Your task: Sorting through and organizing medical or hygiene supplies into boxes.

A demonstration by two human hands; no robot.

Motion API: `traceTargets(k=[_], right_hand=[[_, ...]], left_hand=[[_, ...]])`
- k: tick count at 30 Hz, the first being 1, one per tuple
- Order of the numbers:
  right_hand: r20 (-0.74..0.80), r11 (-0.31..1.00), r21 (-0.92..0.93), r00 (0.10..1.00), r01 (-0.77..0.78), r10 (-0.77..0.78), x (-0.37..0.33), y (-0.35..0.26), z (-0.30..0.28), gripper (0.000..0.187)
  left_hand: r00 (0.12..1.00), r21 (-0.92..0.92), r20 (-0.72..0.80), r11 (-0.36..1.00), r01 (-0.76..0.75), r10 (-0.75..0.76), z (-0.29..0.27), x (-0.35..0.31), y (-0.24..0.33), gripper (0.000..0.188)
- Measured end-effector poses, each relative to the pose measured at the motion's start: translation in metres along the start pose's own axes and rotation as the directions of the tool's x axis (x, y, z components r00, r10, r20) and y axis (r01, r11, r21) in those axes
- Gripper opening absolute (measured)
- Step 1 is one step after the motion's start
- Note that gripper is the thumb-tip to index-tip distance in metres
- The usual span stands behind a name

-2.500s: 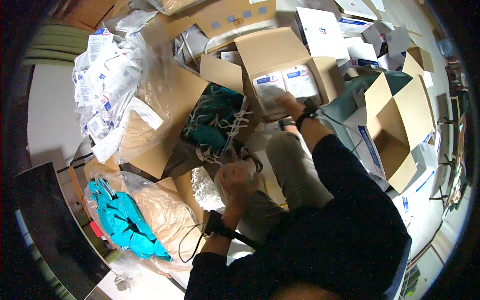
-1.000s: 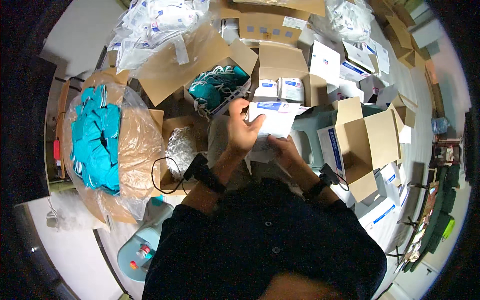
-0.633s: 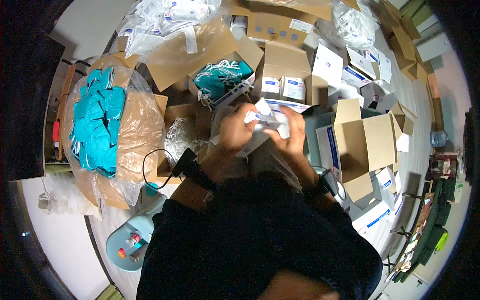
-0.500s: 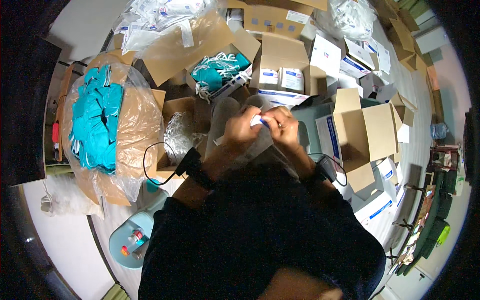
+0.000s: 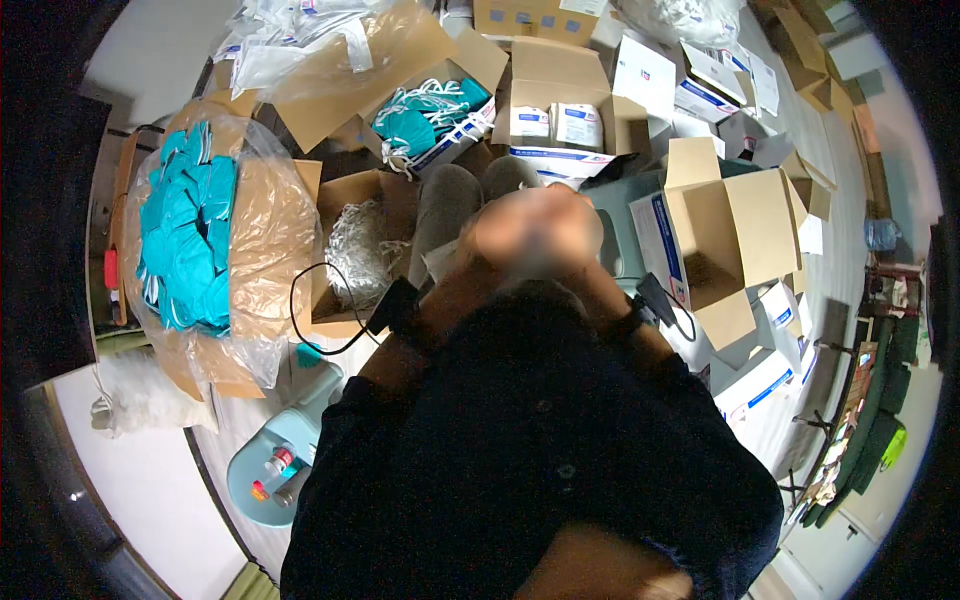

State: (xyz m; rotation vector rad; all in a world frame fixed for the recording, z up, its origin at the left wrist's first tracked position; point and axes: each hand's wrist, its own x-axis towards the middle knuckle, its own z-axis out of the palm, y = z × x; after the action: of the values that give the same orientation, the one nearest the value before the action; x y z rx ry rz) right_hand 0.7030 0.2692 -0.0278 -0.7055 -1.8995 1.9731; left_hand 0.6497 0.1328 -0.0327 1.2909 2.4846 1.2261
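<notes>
My left hand (image 5: 492, 234) and my right hand (image 5: 578, 236) are held close together in front of my body, over my lap. A blur covers the fingers of both, so how they are closed and anything between them is hidden. Just left of them stands an open carton (image 5: 385, 205) with a tangle of thin white strips (image 5: 358, 250). Beyond the hands, an open box holds teal cloth masks (image 5: 408, 134) with white ties. Beside it, another carton (image 5: 556, 66) contains white-and-blue packets (image 5: 577, 125).
A large pile of teal masks (image 5: 190, 215) lies in a plastic-lined carton on the left. To the right, an open, tilted carton (image 5: 712, 235) stands near several white-and-blue boxes (image 5: 755, 385). A light blue stool (image 5: 250, 465) at lower left carries a bottle (image 5: 280, 462).
The small white-and-blue item that showed between my fingers is no longer visible. My hands are now blurred, and the boxes beyond sit slightly higher in the picture.
</notes>
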Motion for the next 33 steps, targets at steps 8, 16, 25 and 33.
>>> traceTargets(k=[8,16,25,33], right_hand=[[-0.202,0.946,-0.219,0.960,-0.240,0.197,0.042,0.081,-0.048,0.019],[0.166,0.962,0.262,0.979,0.070,-0.116,-0.003,-0.002,-0.024,0.009],[0.343,0.995,0.035,0.934,0.097,-0.103,-0.021,-0.025,-0.006,0.019],[0.161,0.989,-0.106,0.983,0.107,-0.089,-0.033,-0.015,0.004,0.009]], left_hand=[[0.946,-0.031,-0.137,0.953,-0.301,0.294,-0.053,-0.013,0.067,0.011],[0.994,0.090,-0.070,0.993,-0.071,0.078,-0.071,-0.016,0.033,0.013],[0.990,0.084,-0.096,0.992,-0.091,0.099,-0.059,-0.016,0.033,0.014],[0.991,0.002,-0.130,0.999,0.042,-0.042,-0.058,-0.020,0.018,0.012]])
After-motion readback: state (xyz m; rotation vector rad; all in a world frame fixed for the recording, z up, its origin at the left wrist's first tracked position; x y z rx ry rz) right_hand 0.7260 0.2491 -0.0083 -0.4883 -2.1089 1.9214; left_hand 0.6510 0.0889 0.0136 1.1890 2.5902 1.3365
